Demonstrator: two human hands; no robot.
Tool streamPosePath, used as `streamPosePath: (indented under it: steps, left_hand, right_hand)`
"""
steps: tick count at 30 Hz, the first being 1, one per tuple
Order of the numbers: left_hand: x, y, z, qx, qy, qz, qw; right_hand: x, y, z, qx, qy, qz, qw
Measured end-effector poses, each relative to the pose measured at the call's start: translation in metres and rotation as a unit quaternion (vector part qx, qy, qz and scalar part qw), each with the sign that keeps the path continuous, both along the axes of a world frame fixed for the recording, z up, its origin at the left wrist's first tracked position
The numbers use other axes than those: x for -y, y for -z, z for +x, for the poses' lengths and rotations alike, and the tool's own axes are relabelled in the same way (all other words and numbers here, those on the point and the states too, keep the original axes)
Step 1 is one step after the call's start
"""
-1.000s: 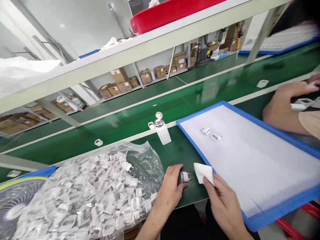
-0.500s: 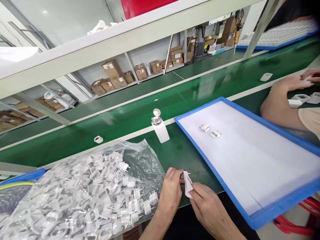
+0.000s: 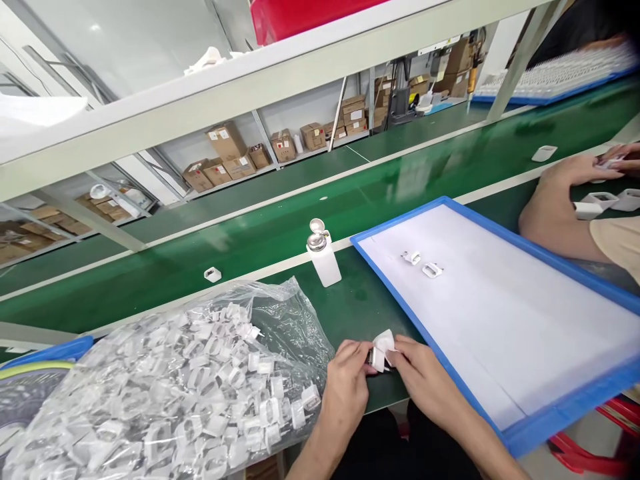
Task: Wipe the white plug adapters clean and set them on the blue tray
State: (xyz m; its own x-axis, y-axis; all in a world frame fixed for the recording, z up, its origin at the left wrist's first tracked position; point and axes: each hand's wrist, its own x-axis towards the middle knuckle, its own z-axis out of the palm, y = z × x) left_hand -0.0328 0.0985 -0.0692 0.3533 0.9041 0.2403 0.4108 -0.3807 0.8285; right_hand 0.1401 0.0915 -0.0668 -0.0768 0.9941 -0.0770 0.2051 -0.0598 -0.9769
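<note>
My left hand (image 3: 346,379) pinches a small white plug housing (image 3: 378,360) above the green bench's front edge. In my right hand (image 3: 425,375) is a folded white cloth (image 3: 385,341), pressed against the housing. Part of the housing is hidden by fingers and cloth. Left of my hands lies a clear plastic bag (image 3: 285,300) full of white plug pieces (image 3: 215,393). On the blue-rimmed white tray (image 3: 400,301) to the right rest two plug pieces, one behind (image 3: 412,258) and one in front (image 3: 433,270). A white bottle (image 3: 327,267) with its metal lid flipped up stands beyond my hands.
A green conveyor belt (image 3: 270,240) runs behind the bench, carrying a white housing (image 3: 213,275) at left and another (image 3: 544,154) at right. At the right edge a co-worker's hands (image 3: 583,170) handle a small piece near white housings (image 3: 600,200). A shelf beam crosses above.
The cloth has shifted from hanging over the plug's pins to lying across its side, and the plug has turned in my fingers. Housings on the belt have moved right.
</note>
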Motion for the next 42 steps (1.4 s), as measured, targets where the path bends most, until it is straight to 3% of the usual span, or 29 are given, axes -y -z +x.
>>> streamPosePath:
  steps: [5, 9, 11, 14, 17, 19, 21, 25, 29, 32, 34, 36, 39, 40, 42]
  left_hand:
    - [0.009, -0.028, 0.006, 0.138, -0.108, -0.091, 0.98]
    - [0.012, -0.04, 0.019, 0.213, -0.198, -0.109, 0.951]
    - [0.012, -0.044, 0.027, 0.241, -0.227, -0.133, 0.934]
    - [0.013, -0.05, 0.036, 0.31, -0.238, -0.218, 0.894]
    - [0.016, -0.055, 0.042, 0.408, -0.25, -0.333, 0.812]
    - [0.018, -0.058, 0.045, 0.451, -0.265, -0.378, 0.764]
    - [0.02, -0.059, 0.046, 0.461, -0.27, -0.383, 0.753]
    - [0.023, -0.063, 0.045, 0.461, -0.226, -0.393, 0.763]
    - [0.025, -0.067, 0.042, 0.497, -0.24, -0.454, 0.699]
    - [0.025, -0.071, 0.04, 0.542, -0.186, -0.462, 0.677]
    - [0.025, -0.074, 0.038, 0.571, -0.141, -0.453, 0.67]
    - [0.024, -0.078, 0.036, 0.585, -0.126, -0.459, 0.657]
    - [0.025, -0.083, 0.034, 0.591, -0.122, -0.471, 0.644]
    - [0.025, -0.084, 0.034, 0.592, -0.121, -0.471, 0.643]
    - [0.027, -0.081, 0.035, 0.588, -0.122, -0.472, 0.645]
  right_hand:
    - [0.015, -0.021, -0.003, -0.143, 0.106, -0.097, 0.979]
    - [0.032, -0.028, -0.031, -0.219, 0.116, -0.072, 0.966]
    - [0.039, -0.023, -0.042, -0.184, 0.108, 0.007, 0.977]
    - [0.045, -0.011, -0.045, -0.049, 0.091, 0.197, 0.975]
    - [0.043, -0.006, -0.038, 0.059, 0.066, 0.361, 0.928]
    - [0.038, -0.01, -0.033, 0.106, 0.056, 0.422, 0.899]
    - [0.032, -0.018, -0.03, 0.131, 0.054, 0.447, 0.883]
    - [0.027, -0.034, -0.027, 0.136, 0.043, 0.438, 0.888]
    - [0.033, -0.04, -0.021, 0.114, 0.026, 0.42, 0.9]
    - [0.042, -0.04, -0.012, 0.114, 0.043, 0.375, 0.919]
    - [0.048, -0.044, -0.007, 0.116, 0.09, 0.315, 0.938]
    - [0.053, -0.05, -0.006, 0.121, 0.189, 0.235, 0.946]
    - [0.059, -0.06, -0.01, 0.134, 0.324, 0.161, 0.923]
    - [0.06, -0.062, -0.012, 0.136, 0.329, 0.169, 0.919]
    - [0.06, -0.062, -0.014, 0.132, 0.276, 0.239, 0.921]
